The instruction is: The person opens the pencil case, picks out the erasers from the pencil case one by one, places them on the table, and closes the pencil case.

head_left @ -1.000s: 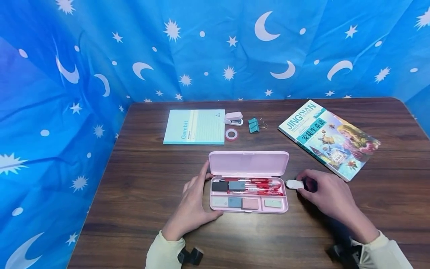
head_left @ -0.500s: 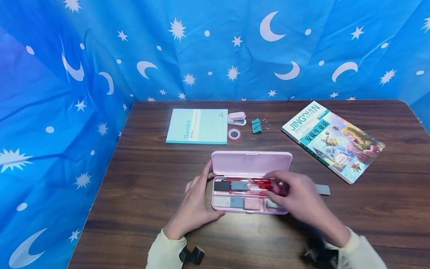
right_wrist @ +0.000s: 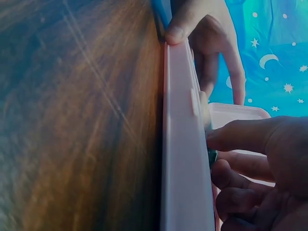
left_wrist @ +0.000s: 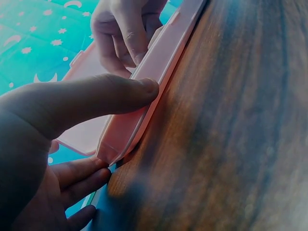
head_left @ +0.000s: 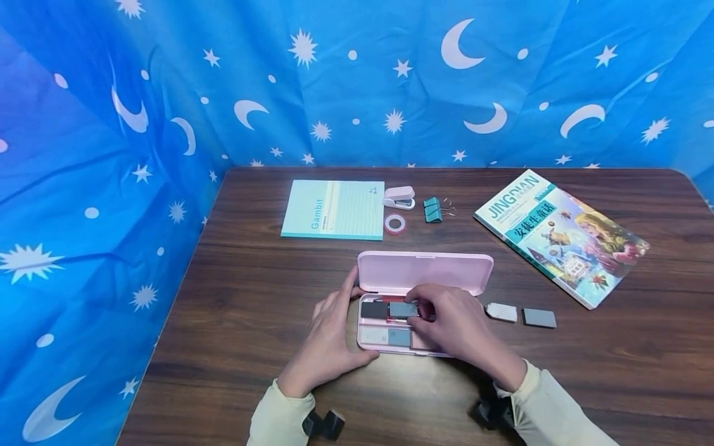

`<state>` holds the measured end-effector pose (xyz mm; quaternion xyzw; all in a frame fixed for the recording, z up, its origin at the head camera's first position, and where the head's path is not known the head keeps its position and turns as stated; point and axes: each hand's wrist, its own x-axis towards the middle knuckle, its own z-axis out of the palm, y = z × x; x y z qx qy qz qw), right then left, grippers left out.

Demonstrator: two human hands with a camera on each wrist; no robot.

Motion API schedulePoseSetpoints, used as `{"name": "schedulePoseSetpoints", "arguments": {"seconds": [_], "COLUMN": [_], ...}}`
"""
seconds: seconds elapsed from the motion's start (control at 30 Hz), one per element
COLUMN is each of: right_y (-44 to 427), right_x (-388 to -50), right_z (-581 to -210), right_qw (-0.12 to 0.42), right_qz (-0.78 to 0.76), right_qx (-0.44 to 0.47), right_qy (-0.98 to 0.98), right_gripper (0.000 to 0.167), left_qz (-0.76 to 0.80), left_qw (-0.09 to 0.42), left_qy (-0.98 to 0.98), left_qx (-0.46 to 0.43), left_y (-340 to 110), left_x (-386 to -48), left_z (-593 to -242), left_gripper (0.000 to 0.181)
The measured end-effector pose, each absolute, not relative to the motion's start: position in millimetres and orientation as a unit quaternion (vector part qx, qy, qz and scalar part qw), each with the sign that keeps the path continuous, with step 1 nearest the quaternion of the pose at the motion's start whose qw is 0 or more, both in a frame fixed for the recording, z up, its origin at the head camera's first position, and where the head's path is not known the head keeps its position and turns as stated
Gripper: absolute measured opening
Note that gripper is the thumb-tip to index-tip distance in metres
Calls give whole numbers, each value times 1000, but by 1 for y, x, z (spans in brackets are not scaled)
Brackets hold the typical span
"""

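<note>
A pink pencil case [head_left: 426,272] stands with its lid up on the brown table. My left hand [head_left: 326,341] holds its left end, the thumb pressing the front wall and the fingers behind. Over the back compartment, my right hand [head_left: 460,325] pinches the right end of a grey eraser [head_left: 398,310], which lies beside a black eraser [head_left: 374,310]. Red pens there are mostly covered by the hand. The front compartment holds a white eraser [head_left: 373,335], a blue-grey eraser [head_left: 399,337] and a partly hidden pink eraser [head_left: 422,342].
Right of the case lie a whitish eraser [head_left: 501,312] and a flat grey eraser [head_left: 538,318]. Behind are a notebook [head_left: 334,210], a pink stapler [head_left: 399,197], a tape roll [head_left: 395,223] and a teal binder clip [head_left: 433,210]. A picture book [head_left: 563,238] lies at the back right.
My right hand has let go of the whitish eraser on the table, moved left over the case and taken hold of the grey eraser. The left hand stays on the case.
</note>
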<state>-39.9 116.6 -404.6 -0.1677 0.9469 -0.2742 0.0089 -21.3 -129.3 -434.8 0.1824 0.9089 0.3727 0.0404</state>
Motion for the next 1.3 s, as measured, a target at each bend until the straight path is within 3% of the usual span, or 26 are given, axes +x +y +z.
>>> {"name": "schedulePoseSetpoints", "arguments": {"seconds": [0.27, 0.5, 0.77, 1.1, 1.3], "right_y": [144, 215, 282, 293, 285], "right_x": [-24, 4, 30, 38, 38], "right_z": [-391, -392, -404, -417, -402], "right_qw": [13, -46, -23, -28, -22], "right_qz": [-340, -363, -330, -321, -312], "right_qx": [-151, -137, -57, -36, -17], "right_qy": [928, 920, 942, 946, 950], "right_gripper": [26, 36, 33, 33, 30], "left_qz": [371, 370, 372, 369, 369], "left_qw": [30, 31, 35, 41, 30], "left_qy": [909, 911, 910, 911, 909], "left_qx": [188, 182, 182, 179, 191], "left_y": [-129, -131, -131, -129, -129], "left_x": [-20, -19, -20, -21, -21], "left_z": [-436, -435, -434, -434, -435], "left_gripper": [140, 140, 139, 140, 139]}}
